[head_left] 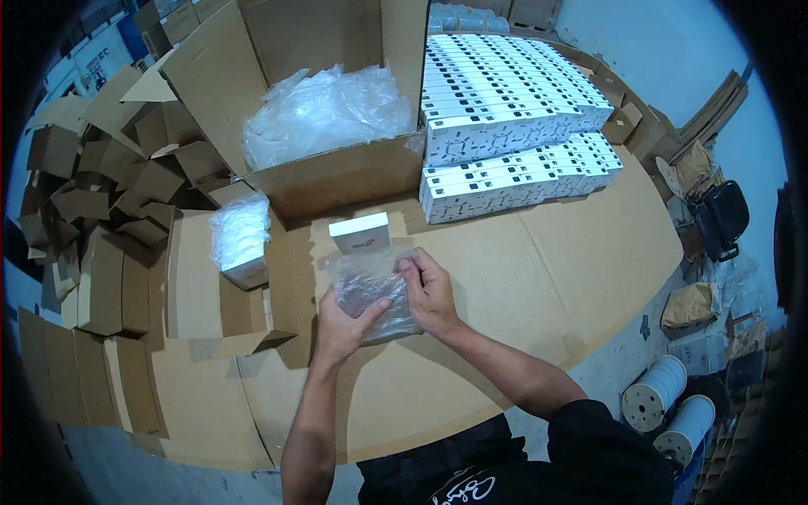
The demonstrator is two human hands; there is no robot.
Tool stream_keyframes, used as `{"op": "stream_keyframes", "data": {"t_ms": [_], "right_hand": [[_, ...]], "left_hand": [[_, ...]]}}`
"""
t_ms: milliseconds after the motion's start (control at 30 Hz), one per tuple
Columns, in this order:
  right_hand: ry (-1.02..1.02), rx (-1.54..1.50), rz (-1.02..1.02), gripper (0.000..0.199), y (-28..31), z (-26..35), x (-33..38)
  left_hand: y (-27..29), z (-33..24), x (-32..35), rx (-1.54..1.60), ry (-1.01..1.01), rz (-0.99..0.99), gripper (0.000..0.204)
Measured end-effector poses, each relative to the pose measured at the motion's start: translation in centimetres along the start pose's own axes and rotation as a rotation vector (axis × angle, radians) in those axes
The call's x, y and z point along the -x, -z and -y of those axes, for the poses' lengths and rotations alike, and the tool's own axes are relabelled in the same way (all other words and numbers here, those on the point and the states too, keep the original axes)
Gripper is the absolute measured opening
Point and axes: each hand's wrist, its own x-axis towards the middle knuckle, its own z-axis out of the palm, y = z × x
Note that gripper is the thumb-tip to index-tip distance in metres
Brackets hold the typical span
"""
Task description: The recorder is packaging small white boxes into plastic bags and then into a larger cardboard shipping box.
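Observation:
Between my two hands is a clear plastic bag (pixel 362 273), held above the cardboard-covered table. My left hand (pixel 343 324) grips its lower left side, thumb lying across the plastic. At its upper right edge my right hand (pixel 431 290) pinches the film with thumb and fingers. Just beyond the bag stands a small white box (pixel 360 231), its lower part hidden behind the plastic. To the left, an open carton (pixel 194 286) holds several white boxes wrapped in clear plastic (pixel 240 231).
A large open carton (pixel 337 181) full of clear plastic bags (pixel 332 114) stands at the back. Right of it, white boxes (pixel 505 109) are stacked in rows. Many open cartons (pixel 109 181) pile up at left. Cable spools (pixel 655 391) stand on the floor at right.

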Motion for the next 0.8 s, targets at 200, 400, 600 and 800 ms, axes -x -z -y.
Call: {"op": "stream_keyframes", "data": {"t_ms": [200,400,600,800], "right_hand": [[0.016,-0.141,-0.065,0.015,2.9,0.7,-3.4],[0.649,0.516,0.209,0.038,3.5,6.0,-5.0],[0.76,0.594,0.285,0.03,2.9,5.5,-5.1],[0.788,0.565,0.35,0.018,2.8,5.5,-5.0]], "left_hand": [[0.2,-0.6,-0.5,-0.07,0.266,0.211,0.044],[0.5,-0.3,-0.3,-0.157,0.11,0.165,0.037],[0.6,-0.8,-0.4,-0.17,0.144,0.149,0.044],[0.6,-0.9,-0.6,-0.273,0.129,0.078,0.042]]}}
